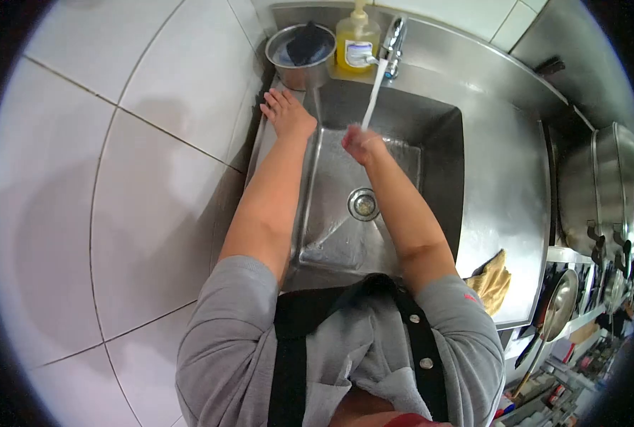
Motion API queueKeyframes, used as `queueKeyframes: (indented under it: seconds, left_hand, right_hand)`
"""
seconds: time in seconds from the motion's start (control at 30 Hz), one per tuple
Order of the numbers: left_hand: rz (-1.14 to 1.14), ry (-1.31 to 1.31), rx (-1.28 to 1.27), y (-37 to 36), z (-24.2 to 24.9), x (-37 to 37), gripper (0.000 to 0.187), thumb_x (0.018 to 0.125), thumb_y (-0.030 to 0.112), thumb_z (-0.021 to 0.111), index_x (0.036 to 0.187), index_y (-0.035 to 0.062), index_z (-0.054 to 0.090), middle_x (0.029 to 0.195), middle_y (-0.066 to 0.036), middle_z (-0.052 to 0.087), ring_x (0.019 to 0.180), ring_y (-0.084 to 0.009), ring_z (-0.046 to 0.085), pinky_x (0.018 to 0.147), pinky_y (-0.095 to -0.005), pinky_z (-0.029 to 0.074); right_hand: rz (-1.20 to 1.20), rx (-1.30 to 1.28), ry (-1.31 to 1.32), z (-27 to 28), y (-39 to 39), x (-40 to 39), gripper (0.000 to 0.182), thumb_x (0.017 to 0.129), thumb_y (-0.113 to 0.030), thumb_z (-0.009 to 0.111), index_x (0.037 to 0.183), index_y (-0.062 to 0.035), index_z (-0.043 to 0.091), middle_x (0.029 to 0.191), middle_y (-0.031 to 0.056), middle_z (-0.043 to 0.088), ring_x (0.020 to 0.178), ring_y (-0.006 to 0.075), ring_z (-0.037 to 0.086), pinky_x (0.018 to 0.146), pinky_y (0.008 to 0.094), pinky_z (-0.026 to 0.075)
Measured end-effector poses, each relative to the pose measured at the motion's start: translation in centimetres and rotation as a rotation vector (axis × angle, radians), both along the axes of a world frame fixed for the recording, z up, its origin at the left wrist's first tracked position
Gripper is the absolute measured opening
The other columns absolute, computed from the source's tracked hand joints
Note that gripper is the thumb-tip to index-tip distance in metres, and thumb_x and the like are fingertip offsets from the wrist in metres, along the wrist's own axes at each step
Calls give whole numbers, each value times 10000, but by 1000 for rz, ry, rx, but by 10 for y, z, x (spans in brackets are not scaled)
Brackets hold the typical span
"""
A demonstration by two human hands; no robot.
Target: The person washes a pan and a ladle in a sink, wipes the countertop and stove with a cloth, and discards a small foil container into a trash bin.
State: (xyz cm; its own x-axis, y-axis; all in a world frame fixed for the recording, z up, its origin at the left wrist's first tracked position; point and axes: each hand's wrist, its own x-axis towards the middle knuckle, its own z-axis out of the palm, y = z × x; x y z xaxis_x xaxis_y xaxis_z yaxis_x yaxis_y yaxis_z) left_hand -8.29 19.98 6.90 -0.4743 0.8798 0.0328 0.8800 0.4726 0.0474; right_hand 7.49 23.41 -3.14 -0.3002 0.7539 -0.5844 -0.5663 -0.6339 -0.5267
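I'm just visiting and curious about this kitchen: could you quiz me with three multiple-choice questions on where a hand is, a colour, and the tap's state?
1. Where is the left hand?
A on the sink rim
B on the soap bottle
C on the drain

2. What colour is the soap?
A blue
B yellow
C red

3. Is the tap running?
A yes
B no
C dripping only

Answers: A, it lies flat on the rim; B, yellow liquid shows; A, a stream falls on the right hand.

The steel tap (392, 43) stands at the back rim of the sink (441, 153), pouring a slanted water stream (372, 96) into the wet basin.
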Motion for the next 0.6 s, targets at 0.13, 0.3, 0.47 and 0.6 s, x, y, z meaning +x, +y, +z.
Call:
queueKeyframes:
  seconds: [0.13, 0.3, 0.47, 0.6]
  left_hand:
    - [-280, -114, 225, 1, -38, 41, 575, 802, 138, 547, 1329, -22, 382, 1379, -218, 374, 1313, -314, 313, 1082, -471, 197]
    - [-273, -1386, 220, 15, -100, 83, 395, 795, 21, 585, 1188, 18, 548, 1040, -101, 625, 899, -203, 612, 762, -341, 498]
    - [-505, -967, -348, 2, -60, 64, 400, 822, 193, 624, 1177, 19, 562, 1013, -128, 651, 871, -228, 639, 743, -340, 526]
    - [-588, -339, -418, -50, 9, 44, 429, 805, 319, 631, 1187, 129, 584, 1183, -147, 580, 1086, -333, 552, 928, -423, 437]
  right_hand:
    - [-1, 233, 22, 47, -10, 14, 130, 859, -34, 457, 948, -1, 545, 713, 77, 545, 589, 214, 532, 542, 364, 488]
    - [369, 664, -748, 88, -38, 48, 231, 847, -36, 438, 972, 40, 617, 809, 125, 652, 723, 277, 626, 685, 377, 511]
    - [1049, 1122, -1477, 73, -136, 117, 322, 851, -96, 456, 1149, -45, 566, 1085, 202, 594, 883, 357, 614, 788, 413, 505]
    - [817, 1435, -1342, 81, -248, 189, 302, 796, -102, 552, 1095, -62, 570, 1102, 184, 560, 953, 355, 581, 807, 427, 496]
